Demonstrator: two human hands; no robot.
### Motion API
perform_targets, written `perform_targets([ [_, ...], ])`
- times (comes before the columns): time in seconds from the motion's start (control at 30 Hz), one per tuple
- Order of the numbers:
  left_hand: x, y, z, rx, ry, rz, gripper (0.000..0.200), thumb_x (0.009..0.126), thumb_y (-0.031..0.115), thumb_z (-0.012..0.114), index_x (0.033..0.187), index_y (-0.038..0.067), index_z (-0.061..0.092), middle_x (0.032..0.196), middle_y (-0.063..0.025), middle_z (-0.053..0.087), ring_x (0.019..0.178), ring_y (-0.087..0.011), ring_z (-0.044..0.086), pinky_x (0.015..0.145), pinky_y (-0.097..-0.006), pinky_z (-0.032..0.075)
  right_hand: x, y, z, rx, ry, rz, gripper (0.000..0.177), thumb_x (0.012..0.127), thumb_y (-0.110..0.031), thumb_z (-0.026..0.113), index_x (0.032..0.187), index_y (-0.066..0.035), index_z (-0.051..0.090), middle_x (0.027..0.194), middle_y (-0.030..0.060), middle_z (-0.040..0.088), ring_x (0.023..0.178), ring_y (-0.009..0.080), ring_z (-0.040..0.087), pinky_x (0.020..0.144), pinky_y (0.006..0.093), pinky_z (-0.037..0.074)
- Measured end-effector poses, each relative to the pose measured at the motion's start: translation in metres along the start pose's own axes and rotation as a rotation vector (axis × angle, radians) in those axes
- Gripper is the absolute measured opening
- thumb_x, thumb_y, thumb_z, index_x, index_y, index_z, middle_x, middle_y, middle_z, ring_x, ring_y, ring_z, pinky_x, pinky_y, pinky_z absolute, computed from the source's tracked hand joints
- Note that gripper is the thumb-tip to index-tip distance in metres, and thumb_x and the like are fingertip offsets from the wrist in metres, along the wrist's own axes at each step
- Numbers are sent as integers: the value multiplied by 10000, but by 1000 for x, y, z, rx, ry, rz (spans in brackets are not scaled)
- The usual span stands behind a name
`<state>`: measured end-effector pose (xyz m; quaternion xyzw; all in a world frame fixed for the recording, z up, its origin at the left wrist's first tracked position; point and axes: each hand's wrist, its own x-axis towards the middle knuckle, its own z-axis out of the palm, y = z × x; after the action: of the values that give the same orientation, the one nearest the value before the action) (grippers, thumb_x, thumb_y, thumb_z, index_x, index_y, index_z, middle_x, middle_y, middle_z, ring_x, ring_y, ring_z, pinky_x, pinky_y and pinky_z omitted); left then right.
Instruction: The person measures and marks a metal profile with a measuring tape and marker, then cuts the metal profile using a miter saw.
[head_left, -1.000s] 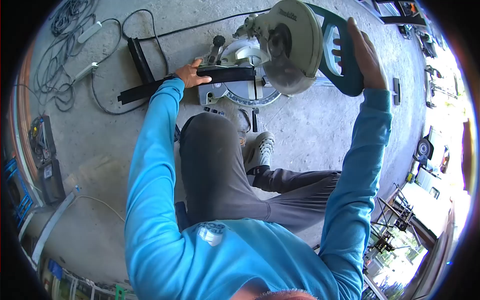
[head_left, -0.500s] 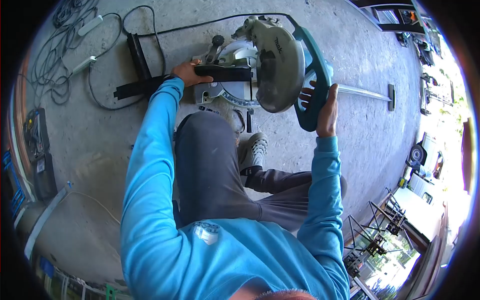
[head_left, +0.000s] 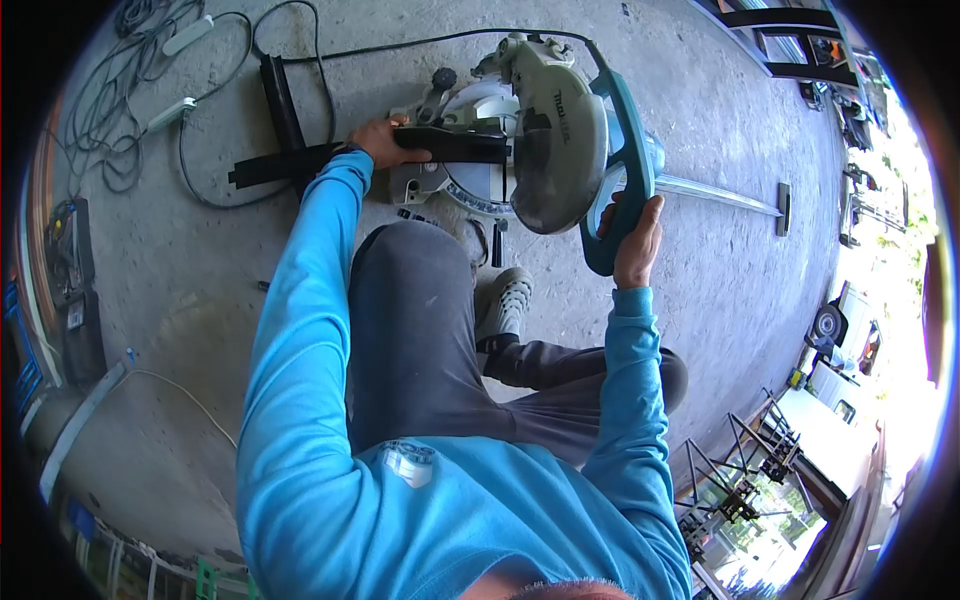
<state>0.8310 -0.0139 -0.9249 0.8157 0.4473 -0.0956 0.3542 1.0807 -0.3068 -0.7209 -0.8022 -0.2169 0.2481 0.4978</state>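
Observation:
My right hand is wrapped round the green handle of a miter saw. Its round blade guard hangs raised over the right part of the saw's base. Across the base lies a long black profile bar, its right end close to the guard. My left hand grips the bar at the base's left side, thumb along its near face. The bar's left part sticks out past my wrist and crosses over a second black bar on the floor. The blade's edge is hidden by the guard.
A power cord runs from the saw to tangled cables and white power strips at upper left. A metal rod with an end plate extends right. Small black pieces lie near my shoe. Black frames stand upper right.
My right hand has closed more firmly round the saw handle, which has come slightly towards me and left. My left hand keeps its grip on the bar.

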Motion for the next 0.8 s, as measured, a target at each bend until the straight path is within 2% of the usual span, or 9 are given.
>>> perform_targets([
  [0.3, -4, 0, 0, -8, 54, 30, 941, 609, 731, 837, 1364, 200, 652, 1201, -148, 730, 1128, -321, 695, 1033, -397, 523, -2, 10, 1, 18, 1, -10, 791, 1045, -674, 285, 1021, 27, 650, 747, 97, 655, 614, 160, 613, 587, 304, 493],
  [0.6, -3, 0, -1, 16, 38, 16, 956, 597, 738, 839, 1364, 198, 653, 1211, -148, 726, 1136, -314, 692, 1044, -397, 516, -5, 13, 2, -11, 9, -11, 788, 1028, -706, 286, 1044, -7, 649, 768, 87, 655, 619, 153, 603, 595, 301, 501],
  [0.7, -4, 2, -1, 26, 47, 2, 958, 597, 735, 841, 1368, 198, 650, 1233, -138, 719, 1146, -309, 688, 1054, -391, 509, -6, 12, 4, 19, 23, -9, 789, 1049, -671, 280, 1030, 25, 651, 743, 92, 651, 615, 158, 613, 589, 303, 492],
  [0.8, 1, -2, 2, 49, -14, 3, 1017, 616, 812, 761, 1425, 224, 580, 1291, -134, 690, 1226, -319, 645, 1102, -438, 455, -6, 14, 3, 20, 18, -10, 788, 1050, -667, 279, 1026, 26, 654, 742, 91, 649, 614, 158, 614, 586, 303, 491],
])
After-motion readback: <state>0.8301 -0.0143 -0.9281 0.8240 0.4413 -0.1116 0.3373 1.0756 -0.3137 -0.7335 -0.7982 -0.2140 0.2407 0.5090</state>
